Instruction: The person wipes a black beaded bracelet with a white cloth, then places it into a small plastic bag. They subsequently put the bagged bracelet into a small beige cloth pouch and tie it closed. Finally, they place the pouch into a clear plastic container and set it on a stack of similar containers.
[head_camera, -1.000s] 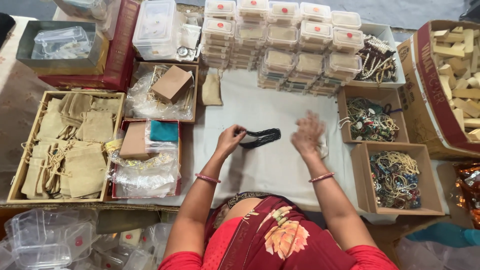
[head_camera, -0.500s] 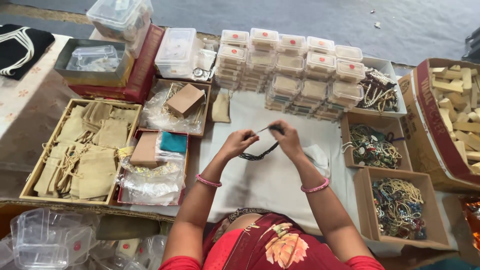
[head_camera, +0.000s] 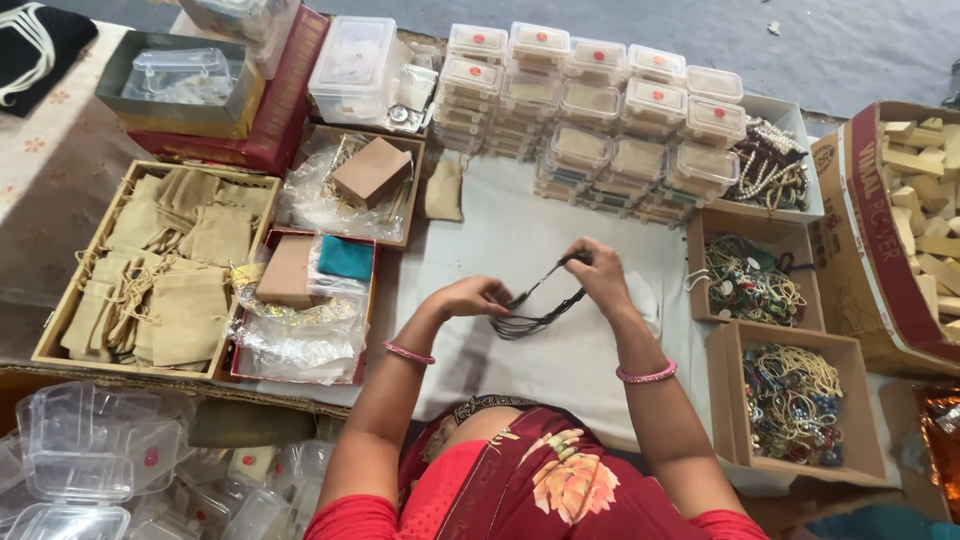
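Both my hands hold a black multi-strand cord necklace (head_camera: 535, 310) above the white cloth (head_camera: 560, 370) at the middle of the table. My left hand (head_camera: 470, 298) pinches its lower left end. My right hand (head_camera: 592, 275) grips the upper right end, so the strands hang in a loop between the two. Each wrist wears a pink bangle.
Stacks of small clear lidded boxes (head_camera: 590, 110) stand behind the cloth. At the right are cardboard boxes of beaded necklaces (head_camera: 795, 400) and a box of wooden blocks (head_camera: 925, 210). Left: a tray of jute pouches (head_camera: 170, 265), a red tray with plastic bags (head_camera: 300, 320), empty clear containers (head_camera: 90, 470).
My right hand came over from the right and took the necklace's other end. Both hands lifted it off the cloth, and the strands now stretch between them.
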